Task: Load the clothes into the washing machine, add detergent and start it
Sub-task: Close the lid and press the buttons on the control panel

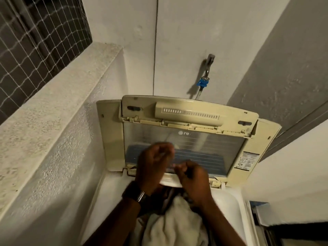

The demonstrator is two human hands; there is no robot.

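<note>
The left hand [153, 164], a smartwatch [136, 194] on its wrist, and the right hand [193, 180] hover over the open washing machine [230, 206]. Their fingers are curled, too blurred to tell whether they pinch anything. A white towel [170, 221] lies in the drum beneath them, and the lid [195, 114] stands raised.
</note>
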